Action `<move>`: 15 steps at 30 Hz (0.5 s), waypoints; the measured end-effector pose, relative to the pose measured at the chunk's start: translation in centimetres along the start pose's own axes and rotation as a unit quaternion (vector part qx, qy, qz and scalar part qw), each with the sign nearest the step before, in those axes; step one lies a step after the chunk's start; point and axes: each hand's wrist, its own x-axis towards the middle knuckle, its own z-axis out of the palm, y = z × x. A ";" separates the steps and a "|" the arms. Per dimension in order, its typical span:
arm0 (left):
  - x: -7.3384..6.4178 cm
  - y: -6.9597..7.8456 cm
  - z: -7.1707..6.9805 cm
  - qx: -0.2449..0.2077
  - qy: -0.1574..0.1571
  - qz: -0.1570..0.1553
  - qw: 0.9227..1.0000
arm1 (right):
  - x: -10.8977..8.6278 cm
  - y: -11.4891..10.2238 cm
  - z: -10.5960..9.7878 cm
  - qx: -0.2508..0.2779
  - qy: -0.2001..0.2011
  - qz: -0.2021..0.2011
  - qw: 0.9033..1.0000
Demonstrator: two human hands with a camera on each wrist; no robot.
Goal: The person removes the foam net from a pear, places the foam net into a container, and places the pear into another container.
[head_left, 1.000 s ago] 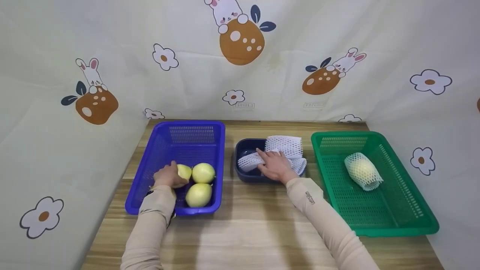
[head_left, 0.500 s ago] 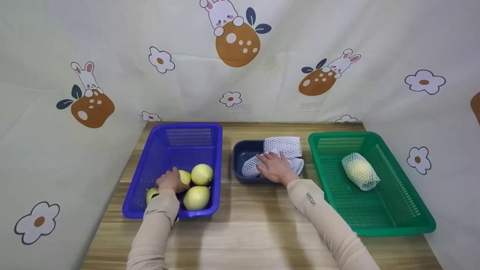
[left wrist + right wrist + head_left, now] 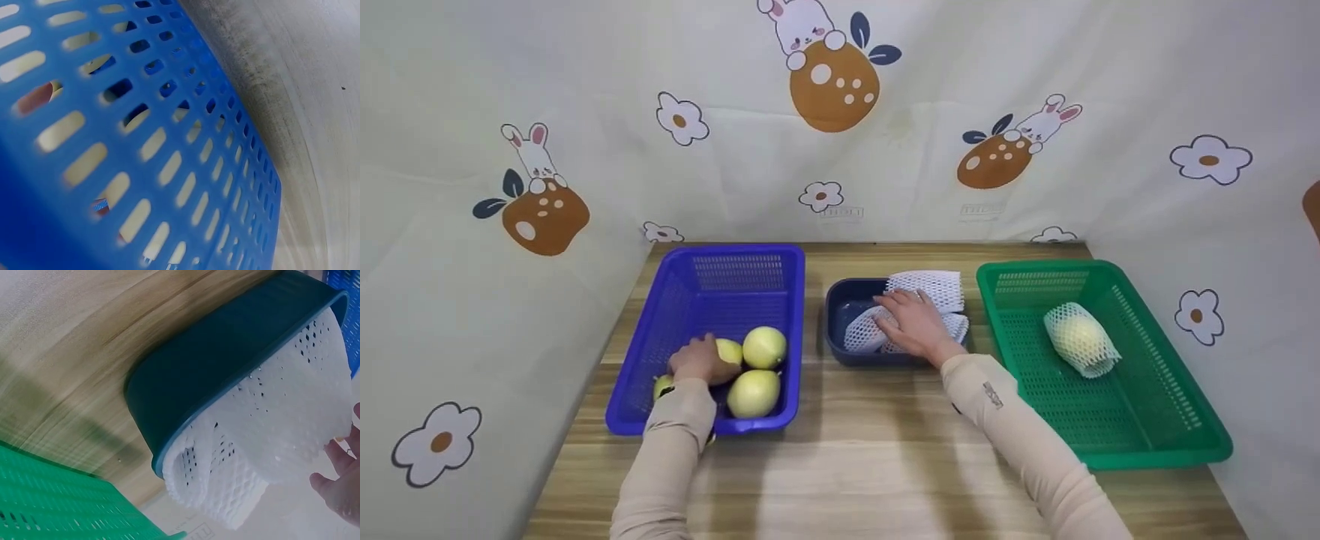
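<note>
In the head view my left hand (image 3: 697, 361) reaches into the blue basket (image 3: 800, 300), its fingers curled over a yellow-green pear (image 3: 729, 351). Beside that pear lie two more pears (image 3: 754, 394) to the right, and another shows partly behind the wrist. The slotted basket wall (image 3: 169, 140) hides most of the left hand in the left wrist view. My right hand (image 3: 915, 324) is over the small navy bin (image 3: 847, 300), fingers extended at the white foam net sleeves (image 3: 864, 330). In the right wrist view, its fingertips are right at a sleeve (image 3: 298, 399).
To the right stands a green basket (image 3: 1035, 266) holding one pear in a foam net sleeve (image 3: 1081, 340). All three containers are on a wooden table (image 3: 840, 465), with a patterned cloth (image 3: 915, 172) behind and at the sides.
My left hand has shifted slightly over the pears and now covers the same pear, with another pear showing behind the wrist. My right hand has moved slightly over the sleeves, away from the left one.
</note>
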 end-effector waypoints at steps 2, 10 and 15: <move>0.0 -0.2 0.0 -0.003 0.000 0.001 1.000 | -0.1 0.1 -0.6 0.013 0.034 -0.010 0.999; 0.2 -0.2 -0.9 -0.001 0.011 0.008 1.000 | -0.2 1.7 -3.4 0.030 0.084 0.008 0.996; -0.1 1.2 -2.0 -0.013 0.065 0.030 0.997 | -0.7 3.3 -5.1 0.016 0.115 0.030 0.993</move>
